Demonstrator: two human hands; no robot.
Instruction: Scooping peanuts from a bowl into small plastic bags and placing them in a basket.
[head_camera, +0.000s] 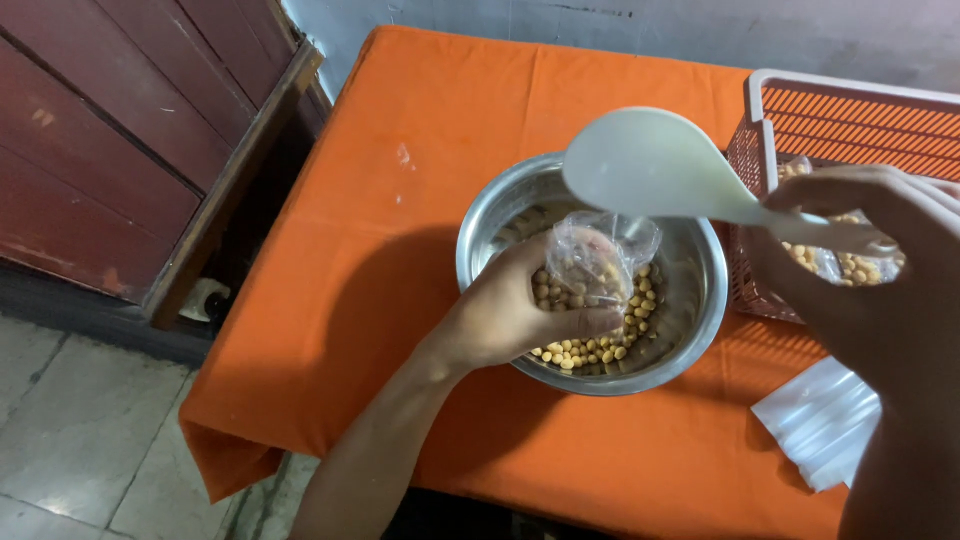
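My left hand (515, 315) grips a small clear plastic bag (592, 262) partly filled with yellow beans, held over a steel bowl (480, 240). Loose yellow beans (590, 350) lie in the bottom of the bowl. My right hand (870, 280) holds the handle of a white plastic scoop (650, 165), whose empty-looking head is raised above the bowl's far rim, just over the bag's open mouth.
The bowl stands on a table with an orange cloth (400, 200). An orange plastic basket (850, 120) at the right holds filled bean bags. A stack of empty clear bags (820, 420) lies near the front right. A dark red wooden door (120, 130) and tiled floor are at the left.
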